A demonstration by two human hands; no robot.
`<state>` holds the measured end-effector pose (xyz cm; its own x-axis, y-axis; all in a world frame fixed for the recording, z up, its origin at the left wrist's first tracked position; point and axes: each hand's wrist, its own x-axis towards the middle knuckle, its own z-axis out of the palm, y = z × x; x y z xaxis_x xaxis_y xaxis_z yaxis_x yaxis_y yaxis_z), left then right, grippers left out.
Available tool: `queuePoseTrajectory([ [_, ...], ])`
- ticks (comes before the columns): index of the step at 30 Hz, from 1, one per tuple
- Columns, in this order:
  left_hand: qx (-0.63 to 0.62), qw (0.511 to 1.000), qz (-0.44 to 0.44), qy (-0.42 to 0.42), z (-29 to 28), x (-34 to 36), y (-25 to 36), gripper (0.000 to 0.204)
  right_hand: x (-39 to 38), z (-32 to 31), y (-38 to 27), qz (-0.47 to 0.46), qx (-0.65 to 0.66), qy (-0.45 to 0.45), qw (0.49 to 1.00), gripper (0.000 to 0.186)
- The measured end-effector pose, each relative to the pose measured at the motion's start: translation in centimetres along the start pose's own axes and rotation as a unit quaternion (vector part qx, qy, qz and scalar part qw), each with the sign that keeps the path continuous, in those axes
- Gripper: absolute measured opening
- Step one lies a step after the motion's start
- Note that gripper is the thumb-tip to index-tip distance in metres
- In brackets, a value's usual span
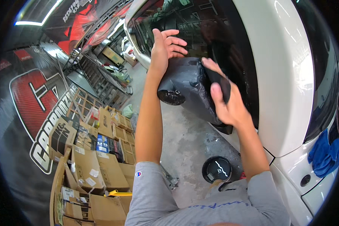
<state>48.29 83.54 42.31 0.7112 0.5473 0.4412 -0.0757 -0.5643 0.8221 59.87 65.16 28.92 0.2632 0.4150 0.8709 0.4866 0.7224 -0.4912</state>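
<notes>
The right hand pinches a black pad between thumb and fingers beside the dark mirror cover on the white car, while the empty left hand spreads by its far side, perhaps to steady it.

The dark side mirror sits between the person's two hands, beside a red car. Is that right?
Not quite: the car is white, not red, as the head view shows. The dark side mirror does sit between the left hand and the right hand.
</notes>
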Motion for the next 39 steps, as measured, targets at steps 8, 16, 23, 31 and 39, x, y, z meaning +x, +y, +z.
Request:
queuePoseTrajectory([
  [8, -0.054, 0.998, 0.019, 0.016, 1.1, 0.0, -1.0, 0.085, 3.0, -2.2, -3.4, 0.058, -0.119, -0.078, 0.988, 0.04],
  [16, -0.054, 0.994, 0.068, 0.065, 2.4, 0.2, -1.2, 0.083, 5.4, -2.7, -7.3, 0.168, -0.221, -0.117, 0.953, 0.034],
  [23, -0.166, 0.936, 0.197, 0.239, 0.2, -2.2, -2.2, 0.07, 4.3, -1.1, -6.1, 0.048, -0.187, -0.042, 0.98, 0.044],
  [31, -0.212, 0.937, 0.016, 0.277, -5.6, -25.2, -25.1, 0.043, -4.0, -3.5, -12.2, 0.17, 0.082, 0.203, 0.961, 0.059],
  [39, 0.333, 0.831, -0.429, -0.118, 4.9, -85.5, -41.8, 0.037, -22.8, 6.3, -9.2, 0.671, -0.038, 0.208, 0.711, 0.047],
])
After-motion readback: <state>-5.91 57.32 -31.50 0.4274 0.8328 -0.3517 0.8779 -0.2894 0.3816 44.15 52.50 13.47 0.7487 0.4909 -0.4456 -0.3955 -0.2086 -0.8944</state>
